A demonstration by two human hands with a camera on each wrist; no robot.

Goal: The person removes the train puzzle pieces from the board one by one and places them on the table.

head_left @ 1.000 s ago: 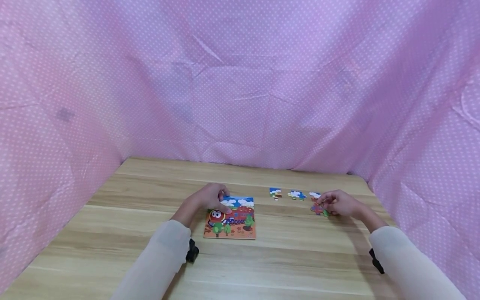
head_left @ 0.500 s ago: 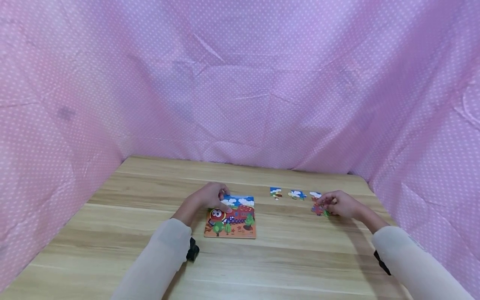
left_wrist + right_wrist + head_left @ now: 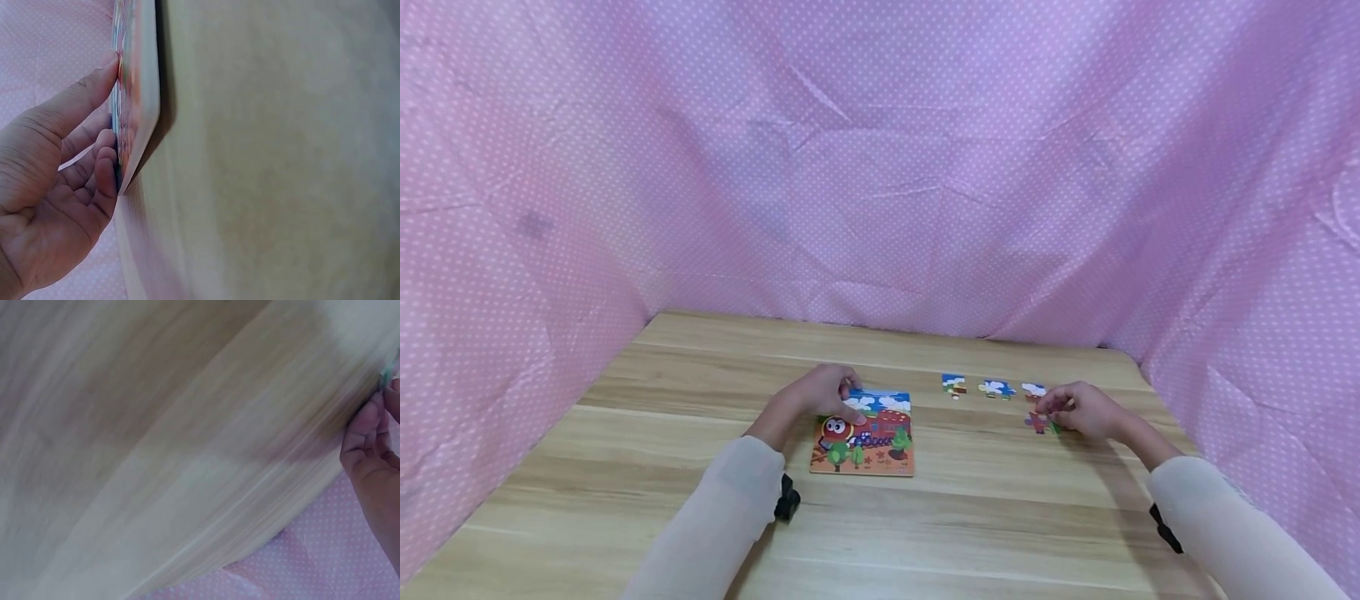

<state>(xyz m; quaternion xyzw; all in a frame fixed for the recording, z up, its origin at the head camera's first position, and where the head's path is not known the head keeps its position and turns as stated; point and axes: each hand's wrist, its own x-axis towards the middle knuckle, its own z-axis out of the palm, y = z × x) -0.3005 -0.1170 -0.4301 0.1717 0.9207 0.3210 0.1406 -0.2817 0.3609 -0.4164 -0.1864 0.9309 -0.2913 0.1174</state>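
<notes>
A square jigsaw puzzle [image 3: 880, 457] with a red cartoon train, clouds and green trees lies on the wooden table. My left hand [image 3: 823, 392] holds it at its upper left, the thumb [image 3: 100, 81] on the picture face and the other fingers curled at the edge. To the right, my right hand [image 3: 1081, 408] pinches a red and green puzzle piece [image 3: 1037, 422] low over the tabletop, its fingers covering part of it. Only a green sliver of that piece [image 3: 385, 376] shows in the right wrist view, beside the curled fingers at the right edge.
Three puzzle pieces lie in a row behind: one with brown and yellow [image 3: 954, 384], one with a cloud [image 3: 997, 389], and one with cloud and red [image 3: 1033, 390] close to the right hand. Pink dotted cloth [image 3: 880, 208] hangs around the table's [image 3: 970, 517] back and sides.
</notes>
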